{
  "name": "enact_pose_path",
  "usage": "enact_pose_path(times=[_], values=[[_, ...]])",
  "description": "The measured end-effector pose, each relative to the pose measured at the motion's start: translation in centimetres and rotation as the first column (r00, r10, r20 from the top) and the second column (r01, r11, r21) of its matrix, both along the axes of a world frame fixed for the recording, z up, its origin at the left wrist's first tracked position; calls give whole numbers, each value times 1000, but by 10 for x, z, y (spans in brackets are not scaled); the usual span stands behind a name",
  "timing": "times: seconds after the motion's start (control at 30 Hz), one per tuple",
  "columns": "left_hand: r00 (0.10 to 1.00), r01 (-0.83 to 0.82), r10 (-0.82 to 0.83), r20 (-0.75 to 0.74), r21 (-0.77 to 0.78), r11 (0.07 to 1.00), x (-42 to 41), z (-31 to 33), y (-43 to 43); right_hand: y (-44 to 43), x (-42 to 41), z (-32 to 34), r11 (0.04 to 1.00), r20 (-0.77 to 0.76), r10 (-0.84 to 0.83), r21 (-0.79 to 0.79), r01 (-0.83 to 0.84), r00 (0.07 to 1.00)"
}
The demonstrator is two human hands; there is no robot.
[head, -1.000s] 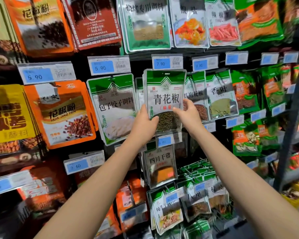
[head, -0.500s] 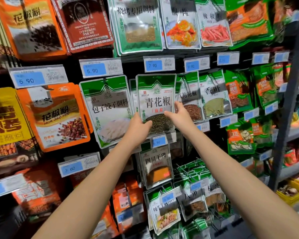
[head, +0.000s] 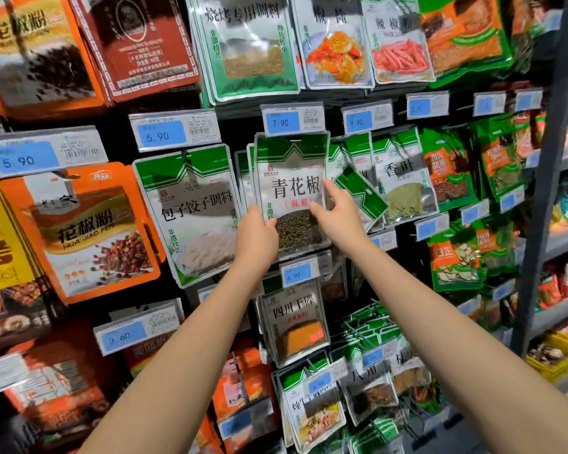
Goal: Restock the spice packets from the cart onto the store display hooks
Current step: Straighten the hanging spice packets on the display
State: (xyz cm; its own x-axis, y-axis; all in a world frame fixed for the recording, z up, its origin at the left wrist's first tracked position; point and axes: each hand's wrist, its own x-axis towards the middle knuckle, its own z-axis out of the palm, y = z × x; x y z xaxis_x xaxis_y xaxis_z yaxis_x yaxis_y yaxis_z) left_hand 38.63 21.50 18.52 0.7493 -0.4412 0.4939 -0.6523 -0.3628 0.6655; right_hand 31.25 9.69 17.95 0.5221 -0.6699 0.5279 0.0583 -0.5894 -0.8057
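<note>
A green-and-white spice packet (head: 292, 178) with dark green peppercorns in its window hangs at the front of a display hook under the 7.90 price tag (head: 292, 118). My left hand (head: 255, 237) grips its lower left edge. My right hand (head: 336, 211) pinches its right edge, thumb on the front and fingers behind. Right of that hand a neighbouring green packet (head: 361, 194) is pushed askew. More packets of the same kind hang behind the held one.
Hooks full of packets surround it: a white-green dumpling seasoning packet (head: 191, 211) to the left, an orange pepper powder packet (head: 89, 231) further left, a bay leaf packet (head: 404, 185) to the right. A 6.90 tag (head: 300, 271) juts out below. A grey shelf upright (head: 548, 178) stands right.
The view has shifted closer. My right hand slid up the packet's right edge, and the neighbouring green packet behind it has tipped sideways. My left hand keeps its hold.
</note>
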Motion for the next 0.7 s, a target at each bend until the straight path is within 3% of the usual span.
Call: enact_pose_path(times=[0.7], values=[[999,36,-33,40,-69,997,13,9,3,-2,13,-10,998,42,55,26,-57,998]])
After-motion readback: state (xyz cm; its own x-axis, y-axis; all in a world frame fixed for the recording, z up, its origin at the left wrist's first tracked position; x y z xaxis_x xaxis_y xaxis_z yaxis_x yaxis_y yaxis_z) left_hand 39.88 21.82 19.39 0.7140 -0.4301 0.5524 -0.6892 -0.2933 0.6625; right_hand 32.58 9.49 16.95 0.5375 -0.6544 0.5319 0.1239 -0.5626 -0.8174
